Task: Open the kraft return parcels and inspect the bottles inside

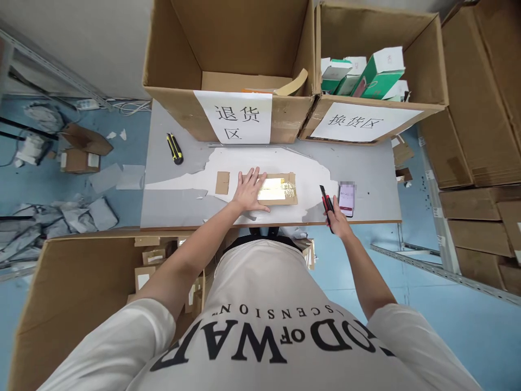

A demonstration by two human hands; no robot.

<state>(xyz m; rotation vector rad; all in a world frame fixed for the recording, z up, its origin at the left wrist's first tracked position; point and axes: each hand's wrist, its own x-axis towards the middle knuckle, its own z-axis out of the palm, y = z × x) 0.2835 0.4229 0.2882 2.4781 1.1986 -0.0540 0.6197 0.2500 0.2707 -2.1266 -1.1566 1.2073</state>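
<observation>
A small cardboard box [290, 196] with a shiny label and clear tape lies flat on the table, long side toward me. My left hand [249, 191] rests on its left end with fingers spread. To the right, my right hand [338, 218] grips a red and black box cutter [326, 202], its dark tip pointing away from me. Just beside that hand lies a phone [347, 199] with its screen lit. A small brown cardboard piece [222, 183] sits left of my left hand.
Two large open cartons with paper signs stand at the back: the left carton [288, 120] and the right carton [423, 92], which holds green and white boxes [380, 73]. A yellow and black box cutter [175, 149] lies at the table's left. Another big carton [81, 282] stands below left.
</observation>
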